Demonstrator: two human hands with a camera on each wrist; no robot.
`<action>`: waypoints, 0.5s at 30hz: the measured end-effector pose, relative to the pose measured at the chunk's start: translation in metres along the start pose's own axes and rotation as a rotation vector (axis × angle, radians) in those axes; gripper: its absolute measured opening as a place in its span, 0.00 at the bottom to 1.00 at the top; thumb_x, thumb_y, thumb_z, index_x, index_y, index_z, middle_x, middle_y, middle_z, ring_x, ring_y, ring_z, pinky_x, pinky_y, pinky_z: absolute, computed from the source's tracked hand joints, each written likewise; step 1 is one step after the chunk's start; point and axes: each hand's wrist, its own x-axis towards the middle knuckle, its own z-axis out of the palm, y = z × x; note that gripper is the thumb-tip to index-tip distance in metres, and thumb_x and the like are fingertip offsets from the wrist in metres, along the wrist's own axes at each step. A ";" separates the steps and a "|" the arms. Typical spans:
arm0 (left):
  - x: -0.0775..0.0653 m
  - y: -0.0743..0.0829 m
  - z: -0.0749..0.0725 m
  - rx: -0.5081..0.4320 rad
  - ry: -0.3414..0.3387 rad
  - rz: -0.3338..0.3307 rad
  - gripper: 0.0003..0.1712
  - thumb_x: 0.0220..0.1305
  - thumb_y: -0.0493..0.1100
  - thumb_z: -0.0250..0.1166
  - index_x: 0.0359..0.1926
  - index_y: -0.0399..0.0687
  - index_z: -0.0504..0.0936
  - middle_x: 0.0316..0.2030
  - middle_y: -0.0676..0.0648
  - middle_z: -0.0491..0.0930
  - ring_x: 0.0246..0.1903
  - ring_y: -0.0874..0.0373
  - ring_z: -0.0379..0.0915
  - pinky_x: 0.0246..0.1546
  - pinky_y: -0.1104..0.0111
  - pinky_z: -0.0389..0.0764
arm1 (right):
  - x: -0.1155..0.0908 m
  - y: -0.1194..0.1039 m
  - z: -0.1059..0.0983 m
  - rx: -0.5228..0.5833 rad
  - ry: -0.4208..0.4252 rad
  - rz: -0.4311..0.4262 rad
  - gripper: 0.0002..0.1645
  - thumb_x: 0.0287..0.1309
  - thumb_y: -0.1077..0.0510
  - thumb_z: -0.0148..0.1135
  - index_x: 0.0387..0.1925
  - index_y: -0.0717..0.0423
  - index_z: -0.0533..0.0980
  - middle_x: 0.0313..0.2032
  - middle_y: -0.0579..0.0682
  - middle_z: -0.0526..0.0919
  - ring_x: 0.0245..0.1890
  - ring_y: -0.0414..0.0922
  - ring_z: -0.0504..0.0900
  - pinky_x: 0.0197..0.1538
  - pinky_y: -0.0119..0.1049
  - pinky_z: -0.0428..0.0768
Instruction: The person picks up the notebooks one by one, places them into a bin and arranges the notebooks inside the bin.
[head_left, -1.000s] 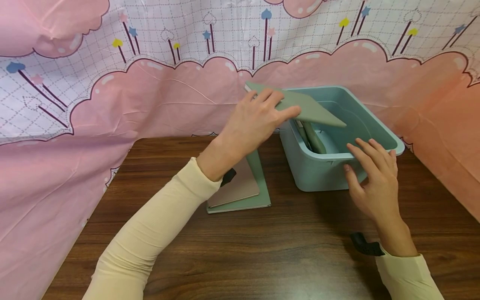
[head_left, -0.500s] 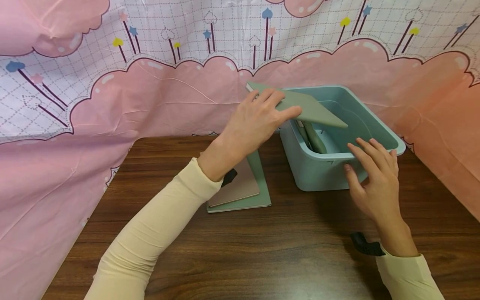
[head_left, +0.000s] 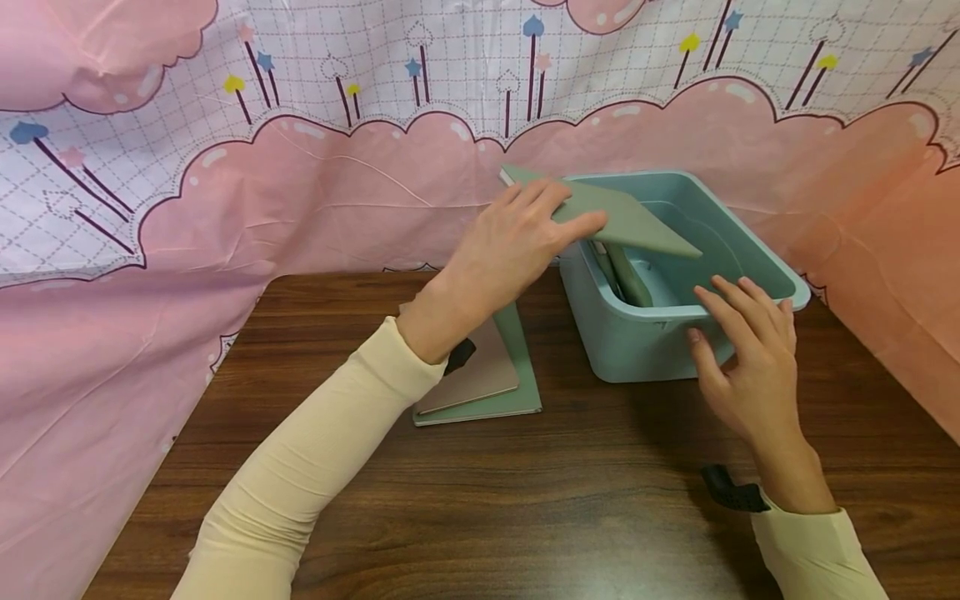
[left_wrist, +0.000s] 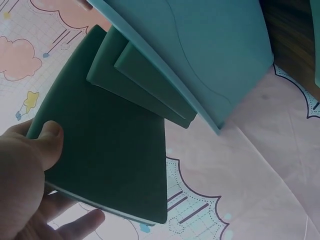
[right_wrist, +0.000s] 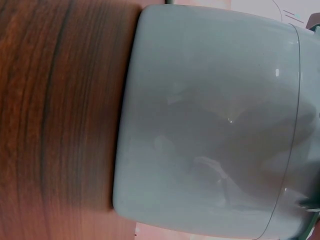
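Pinching a flat green rectangular notebook (head_left: 630, 221) in the left hand (head_left: 521, 232), partly over a pale-blue plastic bin (head_left: 637, 350); holding the right hand (head_left: 750, 367) spread at its near rim.

A green notebook (head_left: 626, 221) is blocking the plastic bin (head_left: 637, 350) at left, the right hand (head_left: 750, 375) at front; the bin's back-right interior is lying free.

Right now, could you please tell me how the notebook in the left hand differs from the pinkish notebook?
The held notebook is green; the pinkish notebook a dusty pink. The held notebook is tilted in the left hand; the pinkish notebook lies flat on another green notebook. Both look thin.
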 end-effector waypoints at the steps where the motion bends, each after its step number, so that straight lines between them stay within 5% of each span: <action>1: 0.000 0.000 -0.001 -0.004 0.001 -0.002 0.24 0.80 0.30 0.51 0.63 0.60 0.80 0.56 0.41 0.83 0.57 0.47 0.81 0.57 0.58 0.84 | 0.000 0.000 0.000 0.000 0.000 -0.001 0.29 0.59 0.59 0.67 0.63 0.54 0.83 0.67 0.61 0.82 0.76 0.59 0.70 0.82 0.71 0.44; 4: 0.002 0.002 -0.002 -0.003 0.013 -0.017 0.22 0.82 0.35 0.52 0.67 0.61 0.79 0.57 0.41 0.83 0.56 0.48 0.82 0.57 0.59 0.84 | 0.001 0.000 0.000 -0.001 0.001 -0.001 0.29 0.59 0.59 0.66 0.63 0.54 0.83 0.67 0.61 0.82 0.76 0.59 0.70 0.82 0.71 0.44; 10: 0.007 0.002 -0.006 0.000 -0.008 -0.066 0.29 0.84 0.63 0.47 0.77 0.64 0.71 0.67 0.40 0.78 0.65 0.46 0.77 0.62 0.55 0.81 | 0.000 0.000 0.000 -0.002 0.004 -0.007 0.28 0.59 0.58 0.66 0.63 0.55 0.83 0.67 0.61 0.82 0.76 0.60 0.70 0.81 0.72 0.44; 15: 0.007 0.003 -0.008 0.017 -0.055 -0.094 0.34 0.81 0.69 0.45 0.79 0.66 0.67 0.71 0.41 0.74 0.68 0.47 0.73 0.62 0.54 0.80 | 0.000 0.000 0.000 0.001 0.007 -0.013 0.28 0.60 0.58 0.66 0.63 0.55 0.83 0.66 0.61 0.82 0.76 0.60 0.71 0.81 0.72 0.44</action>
